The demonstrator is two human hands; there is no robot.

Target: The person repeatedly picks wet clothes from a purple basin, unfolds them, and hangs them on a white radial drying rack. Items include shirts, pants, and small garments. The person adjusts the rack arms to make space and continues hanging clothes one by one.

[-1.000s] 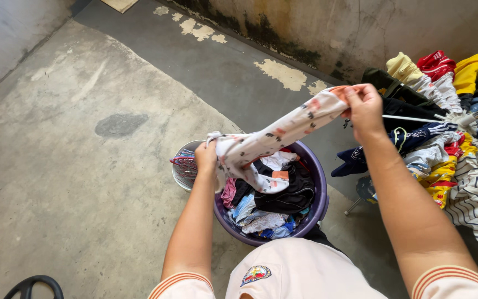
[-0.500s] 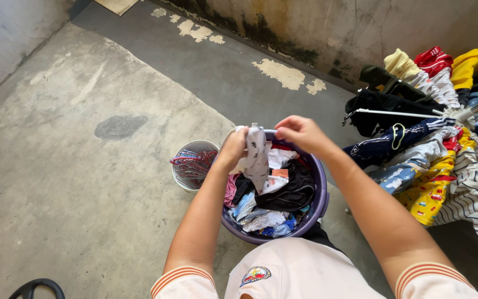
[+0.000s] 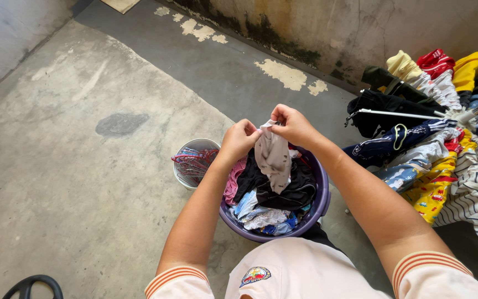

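White spotted cloth (image 3: 272, 158) hangs over the purple basin (image 3: 322, 194), top edge pinched by both hands. Left hand (image 3: 238, 139) and right hand (image 3: 292, 125) have fingers clamped on it. Bare concrete floor (image 3: 84, 166) lies left.

1. Two hands, the left hand (image 3: 239, 139) and the right hand (image 3: 293, 125), are showing.
2. One purple basin (image 3: 321, 195) is sitting on the floor.
3. One small bucket (image 3: 186, 152) is standing beside it.
4. One drying rack (image 3: 399, 114) is standing at the right.
5. One white spotted garment (image 3: 273, 156) is hanging from the hands.
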